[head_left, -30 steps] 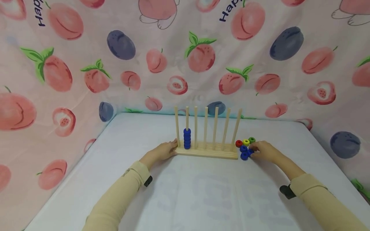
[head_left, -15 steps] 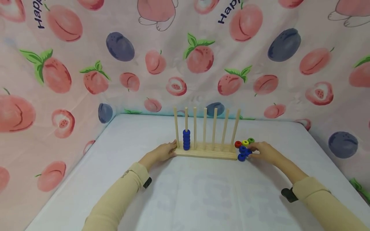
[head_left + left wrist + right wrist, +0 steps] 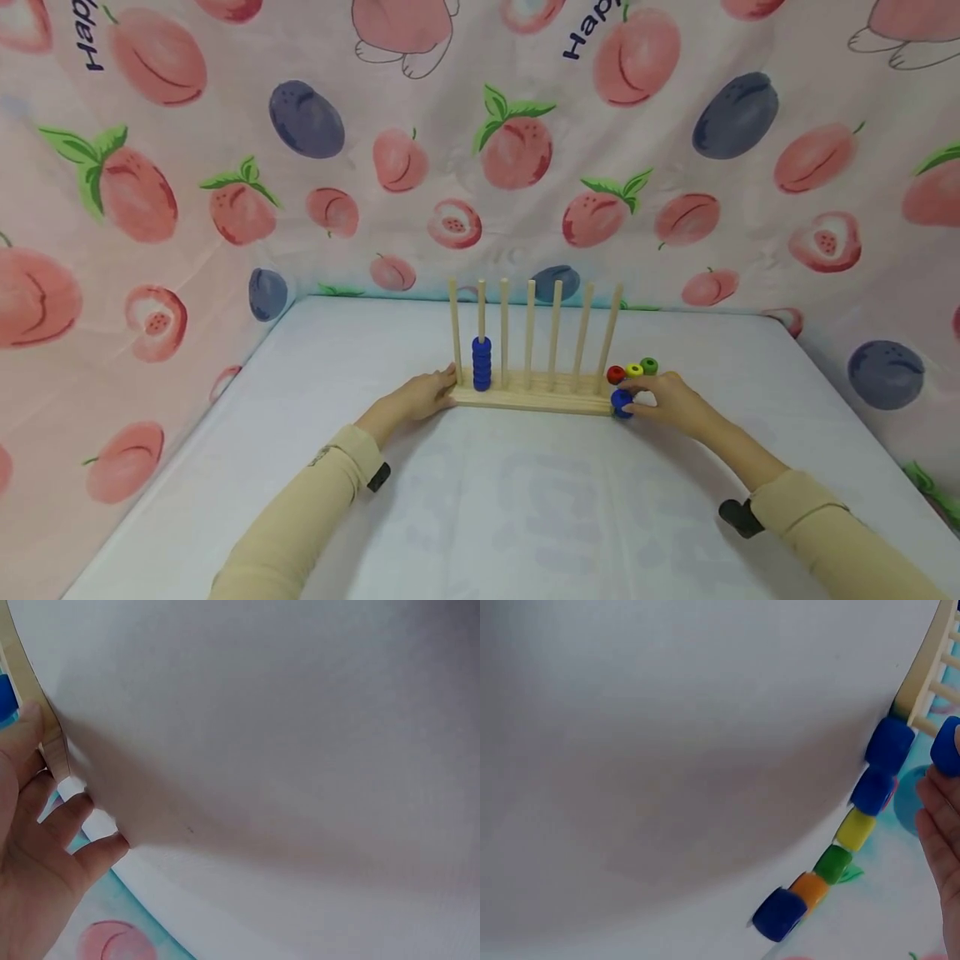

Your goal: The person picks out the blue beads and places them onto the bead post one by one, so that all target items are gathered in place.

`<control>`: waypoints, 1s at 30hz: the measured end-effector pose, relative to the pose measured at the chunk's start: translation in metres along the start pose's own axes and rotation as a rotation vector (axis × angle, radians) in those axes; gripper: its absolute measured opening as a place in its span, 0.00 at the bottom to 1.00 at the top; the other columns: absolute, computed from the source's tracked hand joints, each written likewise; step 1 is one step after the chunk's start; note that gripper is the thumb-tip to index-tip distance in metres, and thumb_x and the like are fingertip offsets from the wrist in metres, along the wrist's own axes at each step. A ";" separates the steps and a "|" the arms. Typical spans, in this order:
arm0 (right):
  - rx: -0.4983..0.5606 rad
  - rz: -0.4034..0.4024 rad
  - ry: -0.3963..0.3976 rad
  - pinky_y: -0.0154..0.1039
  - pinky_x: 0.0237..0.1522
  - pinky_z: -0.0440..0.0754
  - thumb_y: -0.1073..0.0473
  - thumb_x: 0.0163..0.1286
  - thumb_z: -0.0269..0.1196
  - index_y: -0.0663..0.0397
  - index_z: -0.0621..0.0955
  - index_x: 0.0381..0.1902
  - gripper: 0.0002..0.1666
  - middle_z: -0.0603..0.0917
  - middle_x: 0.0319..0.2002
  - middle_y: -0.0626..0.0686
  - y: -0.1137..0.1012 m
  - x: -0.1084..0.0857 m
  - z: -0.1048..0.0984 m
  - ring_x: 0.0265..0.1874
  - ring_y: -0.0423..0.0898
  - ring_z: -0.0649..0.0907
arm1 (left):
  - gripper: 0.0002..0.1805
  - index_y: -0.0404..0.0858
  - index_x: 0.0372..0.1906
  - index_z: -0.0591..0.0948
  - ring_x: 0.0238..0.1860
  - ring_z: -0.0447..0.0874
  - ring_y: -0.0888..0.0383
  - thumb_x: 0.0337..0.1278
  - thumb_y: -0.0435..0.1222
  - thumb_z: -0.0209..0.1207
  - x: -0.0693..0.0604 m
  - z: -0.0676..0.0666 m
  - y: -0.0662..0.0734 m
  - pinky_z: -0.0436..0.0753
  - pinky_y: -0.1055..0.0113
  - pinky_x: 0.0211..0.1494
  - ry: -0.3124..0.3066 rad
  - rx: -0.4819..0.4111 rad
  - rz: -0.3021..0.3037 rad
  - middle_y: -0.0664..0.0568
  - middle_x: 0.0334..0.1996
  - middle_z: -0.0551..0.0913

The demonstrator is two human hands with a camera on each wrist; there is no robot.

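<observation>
At the left end of the wooden rack [image 3: 534, 402], my left hand [image 3: 420, 397] grips the base; the left wrist view has the thumb and a finger of the hand [image 3: 46, 847] on either side of the base's end [image 3: 54, 742]. Several blue beads [image 3: 482, 364] are stacked on the second rod from the left. By the rack's right end, my right hand [image 3: 672, 403] pinches a blue bead [image 3: 946, 748], raised off the table in the right wrist view. Other blue beads [image 3: 889, 747] lie below it, partly hidden by the hand in the head view.
Behind the right hand, a red bead [image 3: 616, 374], a yellow bead [image 3: 634, 370] and a green bead [image 3: 649, 366] lie on the white table [image 3: 525, 500]. The rack's other rods [image 3: 529, 333] stand upright and bare. A fruit-patterned cloth [image 3: 450, 108] hangs behind the table.
My right hand has moved left toward the rack's right end and now has a blue bead pinched in its fingers. The left hand stays on the base.
</observation>
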State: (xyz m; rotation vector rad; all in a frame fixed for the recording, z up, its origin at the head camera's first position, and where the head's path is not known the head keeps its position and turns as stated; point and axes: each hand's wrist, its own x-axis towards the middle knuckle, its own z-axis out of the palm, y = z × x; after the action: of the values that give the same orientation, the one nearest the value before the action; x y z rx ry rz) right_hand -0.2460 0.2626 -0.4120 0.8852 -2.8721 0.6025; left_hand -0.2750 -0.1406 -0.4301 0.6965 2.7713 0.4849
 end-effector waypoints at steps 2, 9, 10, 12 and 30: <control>0.005 0.000 0.013 0.52 0.43 0.83 0.64 0.57 0.68 0.67 0.81 0.44 0.18 0.87 0.35 0.55 -0.004 0.001 0.001 0.38 0.53 0.85 | 0.31 0.32 0.70 0.59 0.68 0.62 0.37 0.67 0.38 0.52 0.000 0.000 0.000 0.62 0.48 0.72 -0.001 0.003 0.003 0.37 0.70 0.58; 0.042 -0.010 0.032 0.48 0.40 0.85 0.62 0.57 0.68 0.66 0.82 0.43 0.17 0.87 0.37 0.58 -0.016 0.005 0.003 0.38 0.52 0.84 | 0.31 0.32 0.70 0.59 0.67 0.63 0.37 0.67 0.39 0.52 0.002 0.001 0.004 0.63 0.49 0.71 0.003 -0.007 0.016 0.37 0.70 0.58; 0.042 -0.006 0.037 0.48 0.40 0.85 0.62 0.57 0.69 0.66 0.82 0.44 0.18 0.87 0.38 0.58 -0.017 0.006 0.004 0.39 0.52 0.84 | 0.31 0.32 0.70 0.59 0.67 0.63 0.37 0.67 0.39 0.53 0.002 0.001 0.004 0.64 0.49 0.71 0.004 -0.011 0.016 0.37 0.70 0.58; 0.055 0.000 0.042 0.49 0.41 0.84 0.60 0.58 0.68 0.66 0.82 0.45 0.19 0.87 0.39 0.58 -0.019 0.008 0.006 0.40 0.53 0.84 | 0.32 0.32 0.70 0.59 0.67 0.63 0.38 0.67 0.39 0.53 0.003 0.002 0.005 0.63 0.50 0.71 0.000 -0.014 0.007 0.36 0.70 0.58; 0.142 -0.103 0.174 0.52 0.45 0.83 0.62 0.59 0.68 0.62 0.81 0.48 0.19 0.85 0.41 0.58 -0.059 0.037 0.021 0.42 0.55 0.84 | 0.31 0.32 0.70 0.60 0.68 0.62 0.38 0.67 0.39 0.53 -0.001 -0.002 0.003 0.62 0.49 0.72 -0.011 0.012 -0.016 0.38 0.71 0.57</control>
State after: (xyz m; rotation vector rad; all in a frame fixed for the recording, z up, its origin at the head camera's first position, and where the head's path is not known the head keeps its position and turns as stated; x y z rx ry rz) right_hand -0.2428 0.1906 -0.4040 0.9414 -2.6387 0.8356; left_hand -0.2734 -0.1393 -0.4271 0.6774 2.7693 0.4597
